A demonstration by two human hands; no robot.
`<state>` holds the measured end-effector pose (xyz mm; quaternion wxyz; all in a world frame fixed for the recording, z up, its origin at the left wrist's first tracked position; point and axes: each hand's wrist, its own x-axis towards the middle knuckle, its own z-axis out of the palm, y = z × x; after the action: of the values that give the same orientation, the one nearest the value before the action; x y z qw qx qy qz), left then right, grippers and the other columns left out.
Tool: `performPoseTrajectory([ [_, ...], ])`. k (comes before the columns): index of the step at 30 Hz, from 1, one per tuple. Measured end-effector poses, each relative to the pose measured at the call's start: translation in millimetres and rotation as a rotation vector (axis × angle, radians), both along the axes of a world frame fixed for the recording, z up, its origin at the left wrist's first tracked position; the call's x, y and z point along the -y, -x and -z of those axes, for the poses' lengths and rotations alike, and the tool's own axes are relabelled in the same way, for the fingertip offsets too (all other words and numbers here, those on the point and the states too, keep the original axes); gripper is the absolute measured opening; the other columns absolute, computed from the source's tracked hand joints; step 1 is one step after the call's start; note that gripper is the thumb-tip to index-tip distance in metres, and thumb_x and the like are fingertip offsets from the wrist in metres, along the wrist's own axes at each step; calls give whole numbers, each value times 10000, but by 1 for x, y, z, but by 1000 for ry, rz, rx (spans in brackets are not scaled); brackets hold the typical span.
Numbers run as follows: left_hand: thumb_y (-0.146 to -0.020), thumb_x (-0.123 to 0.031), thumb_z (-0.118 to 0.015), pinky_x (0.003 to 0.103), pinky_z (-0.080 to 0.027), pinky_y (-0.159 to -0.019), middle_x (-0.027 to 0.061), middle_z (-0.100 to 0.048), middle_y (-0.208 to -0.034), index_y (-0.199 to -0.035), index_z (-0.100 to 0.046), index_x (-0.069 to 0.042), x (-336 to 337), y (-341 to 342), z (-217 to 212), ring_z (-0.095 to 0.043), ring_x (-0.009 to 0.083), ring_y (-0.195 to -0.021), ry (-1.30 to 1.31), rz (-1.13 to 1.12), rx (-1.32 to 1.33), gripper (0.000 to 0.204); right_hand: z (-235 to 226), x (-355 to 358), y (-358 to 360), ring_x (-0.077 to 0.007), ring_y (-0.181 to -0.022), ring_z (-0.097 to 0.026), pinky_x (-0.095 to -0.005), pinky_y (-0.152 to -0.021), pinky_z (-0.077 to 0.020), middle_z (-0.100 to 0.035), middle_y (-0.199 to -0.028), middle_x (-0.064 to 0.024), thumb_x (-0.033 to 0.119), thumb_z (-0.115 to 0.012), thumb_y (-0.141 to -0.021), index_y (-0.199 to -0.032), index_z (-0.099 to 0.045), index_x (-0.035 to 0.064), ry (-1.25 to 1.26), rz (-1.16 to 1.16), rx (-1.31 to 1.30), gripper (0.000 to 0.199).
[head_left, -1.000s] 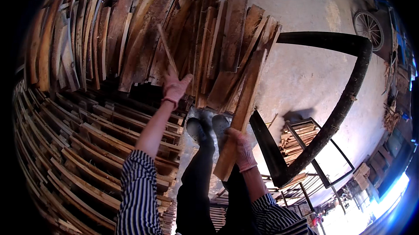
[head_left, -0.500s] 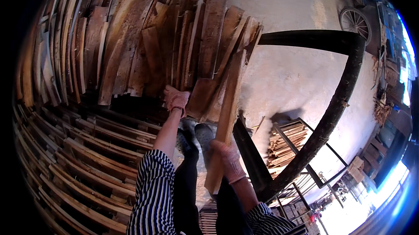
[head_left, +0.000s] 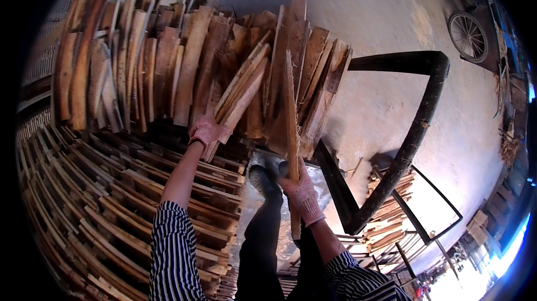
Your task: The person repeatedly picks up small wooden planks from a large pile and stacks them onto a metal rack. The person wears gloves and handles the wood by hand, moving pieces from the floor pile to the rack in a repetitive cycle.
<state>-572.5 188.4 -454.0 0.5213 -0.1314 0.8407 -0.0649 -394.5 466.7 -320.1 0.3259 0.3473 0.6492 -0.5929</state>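
My left hand (head_left: 210, 131), in a pinkish knit glove, is closed round the lower end of a few narrow wooden boards (head_left: 241, 93). These lean up and to the right across the front of a long row of upright boards (head_left: 168, 71). Gloved the same way, my right hand (head_left: 304, 192) grips a single wooden plank (head_left: 292, 116) near its lower part. That plank stands nearly upright, its narrow edge toward me, in front of the row's right end. Fingers of both hands are partly hidden by the wood.
Stacked slats in spaced layers (head_left: 128, 206) fill the lower left. A dark metal frame with a thick curved bar (head_left: 411, 144) stands on the right. Behind it lies another wood pile (head_left: 389, 214). A spoked wheel (head_left: 467, 37) is at the far right. My feet are on a grey surface (head_left: 246, 217).
My left hand has moved left and now holds boards tilted out from the row. The right hand's plank has turned edge-on and more upright. The view has shifted slightly.
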Motion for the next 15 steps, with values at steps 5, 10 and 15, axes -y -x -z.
performPoseTrajectory([
  [5, -853, -348, -772, 358, -573, -907, 158, -752, -1091, -1207, -699, 45, 41, -32, -91, -714, 265, -1007, -648, -551, -41, 533, -49, 26, 45, -273, -980, -675, -416, -905, -533, -695, -1084, -168, 375, -735, -886, -1551, -377, 157, 18, -138, 55, 786],
  [10, -736, -666, -827, 324, -578, -737, 131, -730, -758, -907, -713, 56, -72, -40, -243, -722, 241, -727, -582, -546, -67, 751, -36, 44, 72, -289, -1089, -650, -415, -960, -519, -658, -1210, -186, 510, -702, -936, -1496, -378, 59, 349, 216, -155, 789],
  [15, -755, -658, -832, 381, -584, -719, 209, -711, -958, -1052, -612, 43, -97, -62, -359, -720, 278, -865, -538, -386, -252, 792, -136, 28, 77, -264, -1109, -616, -404, -995, -532, -592, -1244, -160, 322, -753, -928, -1352, -433, -17, 621, 338, 33, 629],
])
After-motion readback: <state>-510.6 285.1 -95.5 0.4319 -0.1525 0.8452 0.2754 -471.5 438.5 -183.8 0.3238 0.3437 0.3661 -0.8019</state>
